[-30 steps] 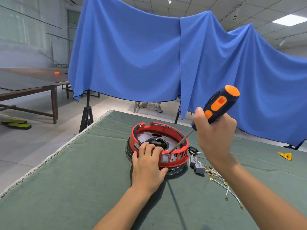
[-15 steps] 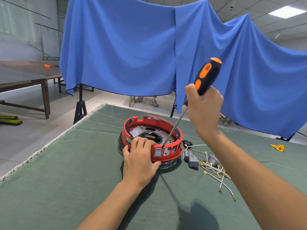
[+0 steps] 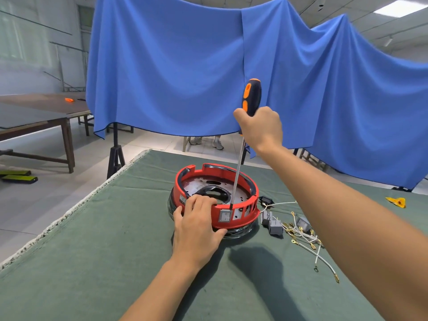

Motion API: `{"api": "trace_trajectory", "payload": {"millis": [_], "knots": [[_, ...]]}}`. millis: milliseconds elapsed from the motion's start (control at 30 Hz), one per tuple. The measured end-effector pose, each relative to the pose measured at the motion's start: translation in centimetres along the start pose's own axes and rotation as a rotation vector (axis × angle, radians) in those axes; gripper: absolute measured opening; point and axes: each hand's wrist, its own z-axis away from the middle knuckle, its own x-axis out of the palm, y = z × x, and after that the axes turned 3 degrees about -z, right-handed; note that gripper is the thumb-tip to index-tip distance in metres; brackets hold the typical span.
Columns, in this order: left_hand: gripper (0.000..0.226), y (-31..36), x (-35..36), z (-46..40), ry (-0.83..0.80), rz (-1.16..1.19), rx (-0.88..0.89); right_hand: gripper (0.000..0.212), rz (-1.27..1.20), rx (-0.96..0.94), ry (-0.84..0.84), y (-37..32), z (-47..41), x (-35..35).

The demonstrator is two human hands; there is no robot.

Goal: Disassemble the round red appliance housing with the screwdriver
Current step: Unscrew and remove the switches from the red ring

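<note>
Red housing gripped by left hand; right hand clenches screwdriver; loose wires beside.

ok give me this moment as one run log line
left hand: holds red housing | right hand: grips screwdriver, near upright | tip: inside near rim by grey switch

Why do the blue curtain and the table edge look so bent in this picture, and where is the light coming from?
Head view: the wide-angle lens bows the blue curtain and the table's edge. A bright ceiling panel glows at the top right. The right hand and forearm throw a dark shadow onto the green cloth near the red housing. The screwdriver looks sharp, with no blur.
</note>
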Motion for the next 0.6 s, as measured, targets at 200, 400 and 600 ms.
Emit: {"api": "trace_trajectory", "payload": {"millis": [200,400,600], "knots": [[0.053,-0.1,-0.1,-0.2,-0.015,0.012,0.019,0.041,0.02,-0.038,0.275,1.2,3.1,-3.1],[0.052,0.0,-0.3,0.0,-0.047,-0.015,0.007,0.041,-0.197,-0.14,0.305,0.3,6.9,-4.5],[0.052,0.2,-0.4,0.2,-0.042,0.004,0.015,0.032,-0.307,-0.24,0.291,-0.1,8.0,-4.5]]}}
